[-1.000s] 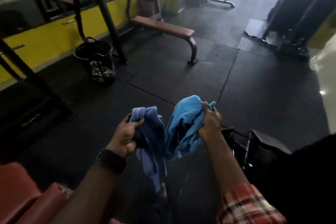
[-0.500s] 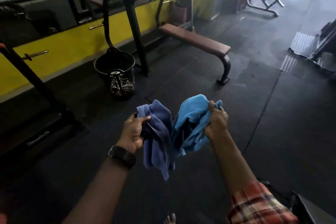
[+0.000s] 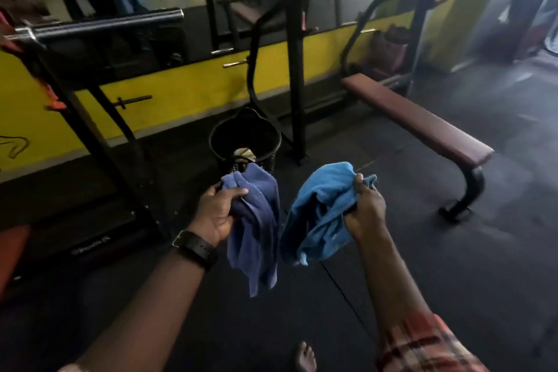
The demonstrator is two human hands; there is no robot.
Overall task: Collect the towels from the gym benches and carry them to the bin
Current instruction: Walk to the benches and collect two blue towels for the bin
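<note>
My left hand (image 3: 216, 214) grips a dark blue towel (image 3: 256, 229) that hangs down from its fist. A light blue towel (image 3: 320, 214) is bunched in my right hand (image 3: 363, 208). Both are held out in front of me at mid-frame, a small gap between them. Just beyond the dark blue towel stands a black mesh bin (image 3: 244, 139) on the floor, with some pale cloth showing inside it. The towel hides the bin's near rim.
A brown padded flat bench (image 3: 416, 121) stands to the right of the bin. Black rack uprights (image 3: 296, 84) and barbells (image 3: 99, 26) stand behind and left of the bin, along a yellow wall with mirrors. Black rubber floor lies all around; a bare foot (image 3: 306, 356) shows below.
The view has swung left and closer to the bin, which now sits right beyond my hands. Both hands still hold their towels, now slightly further apart.
</note>
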